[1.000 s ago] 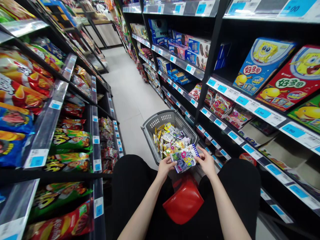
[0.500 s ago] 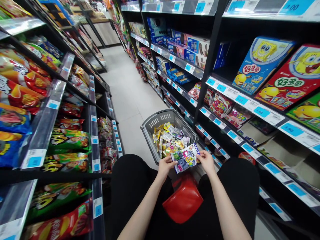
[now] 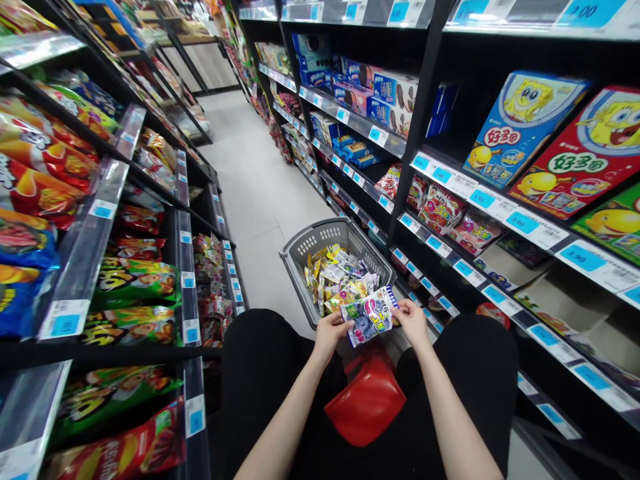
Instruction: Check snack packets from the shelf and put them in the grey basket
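Note:
Between my two hands is a small blue and white candy packet with berries printed on it, its front facing up at me. The fingers of my left hand pinch its left edge. On its other side, my right hand grips the right edge. Just beyond the packet, a grey shopping basket stands on the floor, holding many small snack packets, mostly yellow and white. The held packet overlaps the near part of the basket and hides some of it.
Snack shelves with chip bags line my left side. On my right, a shelf carries boxed biscuits and small candy boxes. A red glossy item sits between my black-clad knees. The tiled aisle runs ahead.
Hardly anything differs. The camera view has shifted very slightly, while both hands keep the candy packet at the same spot before the basket.

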`<state>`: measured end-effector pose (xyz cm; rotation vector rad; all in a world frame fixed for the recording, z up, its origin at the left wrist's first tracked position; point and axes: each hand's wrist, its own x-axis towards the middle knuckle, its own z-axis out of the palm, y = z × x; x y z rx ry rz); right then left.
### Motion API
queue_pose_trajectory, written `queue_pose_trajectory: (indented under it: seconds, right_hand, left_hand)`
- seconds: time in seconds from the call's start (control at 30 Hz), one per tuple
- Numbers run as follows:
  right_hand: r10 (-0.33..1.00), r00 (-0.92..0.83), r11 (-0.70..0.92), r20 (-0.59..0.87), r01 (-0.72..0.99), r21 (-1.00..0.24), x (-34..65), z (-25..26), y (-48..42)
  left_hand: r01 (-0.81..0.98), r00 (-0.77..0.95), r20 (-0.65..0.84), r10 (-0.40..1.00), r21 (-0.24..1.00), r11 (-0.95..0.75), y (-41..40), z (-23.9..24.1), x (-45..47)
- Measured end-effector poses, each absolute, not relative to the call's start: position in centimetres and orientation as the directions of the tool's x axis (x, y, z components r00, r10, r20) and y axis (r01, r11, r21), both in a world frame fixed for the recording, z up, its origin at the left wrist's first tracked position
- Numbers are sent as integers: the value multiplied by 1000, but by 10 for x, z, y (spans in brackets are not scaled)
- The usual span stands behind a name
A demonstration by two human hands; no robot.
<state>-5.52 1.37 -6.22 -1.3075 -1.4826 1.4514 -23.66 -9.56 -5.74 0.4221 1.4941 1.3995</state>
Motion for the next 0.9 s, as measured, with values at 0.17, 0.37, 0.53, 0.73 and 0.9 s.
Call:
queue_pose_trajectory:
  seconds: [0.17, 0.37, 0.53, 0.73, 0.9]
  right_hand:
    - [948, -267, -116, -173, 216, -970, -55, -59, 14]
    - [937, -277, -142, -212, 254, -957, -54, -58, 13]
    - [935, -282, -145, -215, 249, -958, -55, -57, 13]
    - [932, -291, -136, -214, 266, -954, -55, -56, 13]
    - [924, -313, -117, -221, 317, -941, -54, -64, 14]
  left_hand:
    - [-372, -426, -419, 802, 889, 267, -96, -61, -237]
    - [-379, -412, -429, 804, 883, 277, -97, -63, -238]
    - [-394, -400, -442, 803, 874, 284, -97, -65, -239]
    - [-382, -398, -439, 805, 877, 290, -98, -66, -240]
    - [-365, -407, -453, 793, 877, 314, -97, -69, -241]
